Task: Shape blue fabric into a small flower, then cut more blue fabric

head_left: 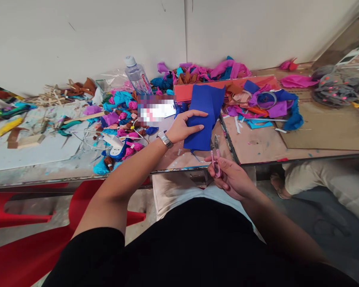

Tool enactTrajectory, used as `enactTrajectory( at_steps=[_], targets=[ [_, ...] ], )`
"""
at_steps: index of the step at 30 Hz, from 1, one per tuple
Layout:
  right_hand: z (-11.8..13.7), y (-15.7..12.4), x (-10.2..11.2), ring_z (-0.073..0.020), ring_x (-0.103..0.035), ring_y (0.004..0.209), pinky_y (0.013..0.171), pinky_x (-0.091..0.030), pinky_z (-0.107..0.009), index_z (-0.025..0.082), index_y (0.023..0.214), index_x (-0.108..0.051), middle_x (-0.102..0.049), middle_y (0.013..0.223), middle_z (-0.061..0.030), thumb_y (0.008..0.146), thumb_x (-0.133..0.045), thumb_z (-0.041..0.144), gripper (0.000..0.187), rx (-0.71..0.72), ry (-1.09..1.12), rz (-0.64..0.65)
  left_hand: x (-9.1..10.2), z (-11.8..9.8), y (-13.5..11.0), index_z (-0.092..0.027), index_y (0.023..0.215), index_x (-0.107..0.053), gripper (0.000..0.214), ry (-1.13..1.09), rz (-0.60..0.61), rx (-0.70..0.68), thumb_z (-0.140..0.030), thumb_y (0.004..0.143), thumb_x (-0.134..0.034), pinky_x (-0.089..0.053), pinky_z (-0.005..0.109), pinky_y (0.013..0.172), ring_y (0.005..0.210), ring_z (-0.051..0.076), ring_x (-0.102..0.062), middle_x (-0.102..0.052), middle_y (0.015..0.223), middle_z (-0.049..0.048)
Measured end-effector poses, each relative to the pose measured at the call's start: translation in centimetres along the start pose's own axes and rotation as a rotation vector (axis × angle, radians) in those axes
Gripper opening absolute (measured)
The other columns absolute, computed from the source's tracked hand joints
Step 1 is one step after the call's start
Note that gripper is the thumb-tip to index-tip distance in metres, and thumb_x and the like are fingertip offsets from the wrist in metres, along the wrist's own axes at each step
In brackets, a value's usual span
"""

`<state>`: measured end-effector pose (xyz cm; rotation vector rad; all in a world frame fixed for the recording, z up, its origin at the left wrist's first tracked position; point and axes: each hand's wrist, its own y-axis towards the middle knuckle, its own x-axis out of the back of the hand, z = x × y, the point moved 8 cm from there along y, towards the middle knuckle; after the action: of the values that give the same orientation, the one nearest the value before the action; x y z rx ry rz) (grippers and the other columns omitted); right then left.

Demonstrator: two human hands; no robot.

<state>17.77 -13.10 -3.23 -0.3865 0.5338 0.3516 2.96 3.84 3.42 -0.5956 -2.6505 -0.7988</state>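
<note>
My left hand (185,126) grips the left edge of a folded dark blue felt sheet (206,107), thumb on top, holding it up over the table's front part. A metal watch (165,139) is on that wrist. Just below the sheet's lower right corner, my right hand (231,177) is closed on small pink-handled thread snips (215,157), blades pointing up at the felt's bottom edge. A thin blue thread or strip hangs under the sheet.
The work table (263,143) is littered with pink, blue and purple felt scraps (122,119), a water bottle (137,77), a tape roll (266,99), a red sheet (191,91), wooden sticks (54,95) and green pliers (66,126). Red plastic chairs (32,247) stand left. Another person's leg (320,181) is at right.
</note>
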Motion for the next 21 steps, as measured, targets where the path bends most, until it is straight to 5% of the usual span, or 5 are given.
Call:
enactTrajectory(
  at_steps=[21],
  targets=[
    [0.48, 0.98, -0.04, -0.0011, -0.035, 0.039, 0.039, -0.018, -0.02, 0.02, 0.111, -0.07, -0.066, 0.077, 0.0027, 0.092, -0.08, 0.056, 0.042, 0.012, 0.001, -0.009, -0.71, -0.19, -0.12, -0.02, 0.125, -0.077, 0.049, 0.011, 0.058, 0.005, -0.046, 0.085, -0.084, -0.053, 0.046, 0.114, 0.122, 0.028, -0.072, -0.077, 0.132, 0.0108]
  ],
)
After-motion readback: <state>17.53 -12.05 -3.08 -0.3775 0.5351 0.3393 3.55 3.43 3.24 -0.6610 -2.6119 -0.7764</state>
